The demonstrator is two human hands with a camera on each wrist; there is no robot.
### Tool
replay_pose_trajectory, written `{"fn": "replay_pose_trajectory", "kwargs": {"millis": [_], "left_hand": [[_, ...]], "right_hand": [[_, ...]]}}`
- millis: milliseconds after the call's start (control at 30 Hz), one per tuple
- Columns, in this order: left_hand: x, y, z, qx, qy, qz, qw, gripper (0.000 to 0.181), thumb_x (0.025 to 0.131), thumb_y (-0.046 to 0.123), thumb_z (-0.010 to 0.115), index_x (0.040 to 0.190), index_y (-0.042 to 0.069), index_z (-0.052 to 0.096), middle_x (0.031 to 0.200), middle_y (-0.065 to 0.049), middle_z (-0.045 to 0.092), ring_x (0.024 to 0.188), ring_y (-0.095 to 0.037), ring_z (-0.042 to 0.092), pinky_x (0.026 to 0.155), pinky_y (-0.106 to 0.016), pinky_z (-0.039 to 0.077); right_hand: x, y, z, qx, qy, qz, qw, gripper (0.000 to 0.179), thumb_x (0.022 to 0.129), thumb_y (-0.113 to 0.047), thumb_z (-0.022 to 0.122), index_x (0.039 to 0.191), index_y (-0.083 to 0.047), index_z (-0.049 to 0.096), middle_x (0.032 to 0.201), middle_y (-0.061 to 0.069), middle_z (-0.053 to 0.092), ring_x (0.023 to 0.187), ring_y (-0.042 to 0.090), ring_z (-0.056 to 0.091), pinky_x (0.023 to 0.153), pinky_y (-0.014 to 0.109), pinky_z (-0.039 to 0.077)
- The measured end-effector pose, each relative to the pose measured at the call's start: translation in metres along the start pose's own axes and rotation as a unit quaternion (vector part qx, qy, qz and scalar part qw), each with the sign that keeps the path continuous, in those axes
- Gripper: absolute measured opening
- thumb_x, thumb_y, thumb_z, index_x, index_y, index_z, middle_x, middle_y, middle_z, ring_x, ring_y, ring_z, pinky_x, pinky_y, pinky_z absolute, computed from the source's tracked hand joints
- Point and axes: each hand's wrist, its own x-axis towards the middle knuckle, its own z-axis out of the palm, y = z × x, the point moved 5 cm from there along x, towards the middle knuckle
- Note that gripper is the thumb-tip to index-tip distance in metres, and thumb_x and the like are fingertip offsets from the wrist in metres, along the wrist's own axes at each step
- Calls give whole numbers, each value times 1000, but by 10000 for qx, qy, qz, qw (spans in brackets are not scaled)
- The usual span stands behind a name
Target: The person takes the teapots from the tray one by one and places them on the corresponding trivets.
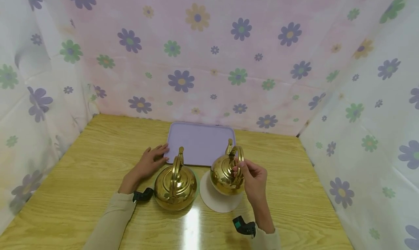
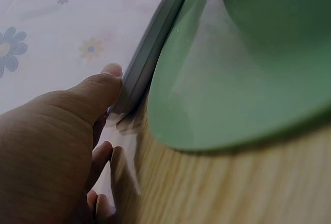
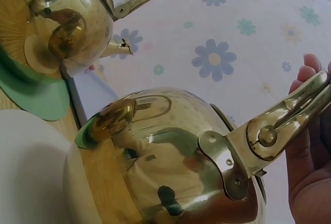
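Two shiny gold kettles with arched handles and spouts toward the far wall are side by side in the head view. My right hand grips the handle of the right kettle, fingers curled round it. That kettle's body overlaps a white round mat. The left kettle sits on a green round mat, mostly hidden beneath it from above. My left hand has its fingers extended at the left edge of a lavender tray, thumb touching the rim in the left wrist view.
The tray lies behind both kettles, close to the flowered cloth that hangs along the back and both sides. Everything stands on a wood-grain table. The two kettles are near each other, a small gap between them.
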Motion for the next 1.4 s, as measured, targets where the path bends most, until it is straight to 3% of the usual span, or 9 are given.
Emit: {"fn": "replay_pose_trajectory", "kwargs": {"millis": [367,600,733,900,1133,1400], "left_hand": [[3,1,0,30,-52,-27,10000,51,103,22,62,147,-4,50,161,-16,37,151,-43,27,122,-66,-1],[0,2,0,61,-30,-70,10000,51,103,21,61,146,-4,50,161,-16,37,151,-43,27,122,-66,-1],[0,2,1,24,-21,-127,9999,51,103,21,62,146,-3,50,161,-15,37,151,-43,27,122,-65,-2],[0,0,2,19,-64,-169,9998,52,103,22,62,147,-3,50,162,-15,37,152,-42,26,123,-64,-2],[0,1,2,-10,-26,-143,9999,52,103,23,62,147,-3,50,161,-15,37,151,-43,26,122,-65,-2],[1,1,1,-30,-32,-127,9999,52,103,23,62,147,-3,50,162,-15,37,151,-42,26,122,-65,-2]], "right_hand": [[-3,-2,-1,105,-34,22,9999,24,102,5,55,102,27,65,80,-3,76,78,8,72,68,21,59],[-8,-3,-2,-14,44,130,9999,25,102,4,55,103,27,65,80,-3,76,72,7,70,67,20,58],[-10,-3,-2,-196,117,262,9994,26,102,2,56,94,24,67,76,-5,75,85,11,74,76,22,60],[-12,-5,-1,-73,92,205,9997,24,102,5,55,96,27,64,75,-4,75,95,15,75,71,22,60],[-14,-10,2,-92,19,205,9997,25,102,4,54,101,27,64,78,-5,76,76,6,71,67,21,59],[-21,-12,3,-92,98,271,9995,26,102,3,55,98,27,64,77,-3,75,83,11,73,69,23,60]]}}
